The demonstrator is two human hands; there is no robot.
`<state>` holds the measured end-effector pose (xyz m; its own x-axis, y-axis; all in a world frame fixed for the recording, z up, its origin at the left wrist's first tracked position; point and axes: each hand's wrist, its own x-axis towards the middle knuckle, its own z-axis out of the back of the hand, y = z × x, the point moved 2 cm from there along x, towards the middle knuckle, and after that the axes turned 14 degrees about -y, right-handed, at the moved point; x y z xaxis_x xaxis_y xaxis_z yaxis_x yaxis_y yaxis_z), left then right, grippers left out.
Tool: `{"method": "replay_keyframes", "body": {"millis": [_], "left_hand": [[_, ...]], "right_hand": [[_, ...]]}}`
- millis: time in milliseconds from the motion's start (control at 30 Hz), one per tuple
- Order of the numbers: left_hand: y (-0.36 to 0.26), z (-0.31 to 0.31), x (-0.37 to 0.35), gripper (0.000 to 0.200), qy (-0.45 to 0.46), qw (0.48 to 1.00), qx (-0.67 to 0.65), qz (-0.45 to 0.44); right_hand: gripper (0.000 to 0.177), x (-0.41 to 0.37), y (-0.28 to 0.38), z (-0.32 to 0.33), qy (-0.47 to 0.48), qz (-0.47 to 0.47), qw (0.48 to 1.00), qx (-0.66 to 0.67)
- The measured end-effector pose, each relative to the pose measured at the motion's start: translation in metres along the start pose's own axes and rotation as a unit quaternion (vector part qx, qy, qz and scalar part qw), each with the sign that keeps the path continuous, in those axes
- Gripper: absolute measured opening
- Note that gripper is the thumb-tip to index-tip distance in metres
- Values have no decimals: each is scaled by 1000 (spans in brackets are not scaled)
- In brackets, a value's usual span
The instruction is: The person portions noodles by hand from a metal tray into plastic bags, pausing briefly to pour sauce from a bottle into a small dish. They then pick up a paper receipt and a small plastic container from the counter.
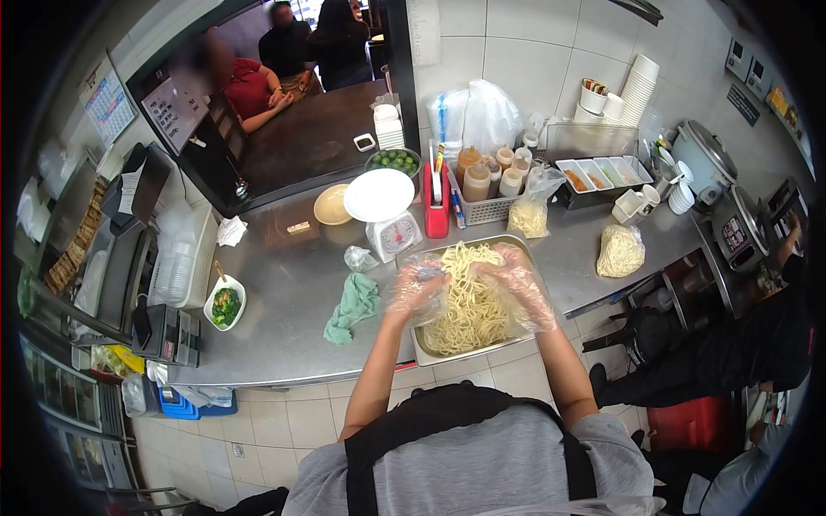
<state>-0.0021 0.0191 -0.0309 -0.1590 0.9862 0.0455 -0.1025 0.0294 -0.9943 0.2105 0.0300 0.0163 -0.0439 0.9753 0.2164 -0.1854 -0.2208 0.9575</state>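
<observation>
Both my hands wear clear plastic gloves and are at a metal tray of pale yellow noodles. My left hand grips strands at the tray's left side, fingers curled inward. On the other side, my right hand has its fingers closed around strands near the far rim. A loose bunch is raised between the two hands, while the rest lies heaped in the tray. Left of the tray are a green cloth and a white kitchen scale with a round dish on top.
Behind the tray stand a red holder and a basket of sauce bottles. Bagged noodles lie to the right. A bowl of greens sits left. People stand beyond the pass window; a co-worker is at right.
</observation>
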Motion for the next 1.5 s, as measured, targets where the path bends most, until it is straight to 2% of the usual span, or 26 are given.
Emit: {"method": "replay_keyframes", "body": {"millis": [33, 133, 167, 200, 233, 267, 300, 333, 367, 400, 467, 533, 600, 633, 733, 867, 933, 967, 1000, 1067, 1100, 1200, 1233, 1300, 1433, 1500], "left_hand": [[-2, 5, -1, 20, -1, 1000, -3, -3], [24, 16, 1, 14, -32, 997, -64, -31], [29, 18, 3, 22, -20, 998, 1, -63], [32, 19, 4, 30, -9, 993, 66, -94], [34, 19, 6, 39, 1, 983, 131, -124], [21, 15, 2, 52, 37, 970, 177, -161], [-2, 7, -7, 65, 73, 952, 222, -197], [-15, -3, -13, 78, 109, 929, 267, -232], [-1, -17, -11, 105, 196, 896, 359, -171], [8, -26, -10, 105, 202, 890, 375, -162], [31, -44, -10, 106, 212, 880, 400, -146], [68, -51, -8, 86, 122, 905, 373, -164], [92, -48, -3, 73, 44, 935, 318, -150], [76, -42, -5, 57, 50, 952, 266, -140], [25, -35, -13, 56, 40, 967, 231, -99], [-21, -40, -16, 62, -10, 977, 129, -169], [-33, -36, -16, 67, 10, 968, 194, -160], [-34, -33, -15, 70, 20, 962, 226, -152], [-31, -31, -11, 73, 69, 947, 258, -179], [-22, -28, -1, 78, 163, 906, 315, -230], [-26, -25, -2, 84, 198, 913, 294, -202], [-27, -26, -2, 87, 262, 907, 296, -148], [-23, -26, 1, 86, 265, 890, 353, -115], [-32, -29, 7, 83, 254, 877, 376, -159], [-28, -51, 25, 62, 209, 887, 372, -177], [8, -78, 39, 49, 231, 852, 444, -156]], "right_hand": [[25, -1, 5, 8, -18, -14, 999, -27], [24, -5, 20, 13, -44, -54, 989, 128], [39, 11, -45, 19, 3, -88, 989, 121], [47, 7, -32, 21, 13, -7, 999, -48], [55, -2, -4, 21, 23, 74, 974, -214], [63, -9, 16, 21, 31, 152, 915, -373], [79, -14, 16, 21, 90, 64, 904, -412], [78, -17, 13, 19, 150, 34, 884, -442], [77, -21, 8, 15, 209, 2, 859, -468], [76, -29, 3, 12, 267, -31, 829, -491], [72, -43, -15, -7, 201, -83, 800, -560], [61, -51, -62, -15, 126, -40, 798, -588], [46, -44, -124, -5, 39, 104, 815, -569], [44, -47, -109, 7, -37, 95, 898, -429], [47, -17, -48, 38, 8, -11, 984, -176], [49, 6, 13, 49, -44, 123, 978, -165], [49, 11, 25, 45, -65, 149, 971, -178], [61, 12, 29, 44, 0, 150, 968, -200], [65, 10, 27, 39, 52, 117, 949, -289], [74, 7, 23, 28, 156, 51, 874, -457], [82, 8, 20, 29, 236, 71, 843, -479], [84, 11, -20, 4, 199, 129, 902, -360], [86, 1, -31, -9, 188, 86, 877, -434], [91, -21, -48, -40, 160, -4, 807, -569], [94, -32, -83, -49, 114, 10, 845, -522], [89, -31, -73, -45, 141, -23, 851, -506]]}}
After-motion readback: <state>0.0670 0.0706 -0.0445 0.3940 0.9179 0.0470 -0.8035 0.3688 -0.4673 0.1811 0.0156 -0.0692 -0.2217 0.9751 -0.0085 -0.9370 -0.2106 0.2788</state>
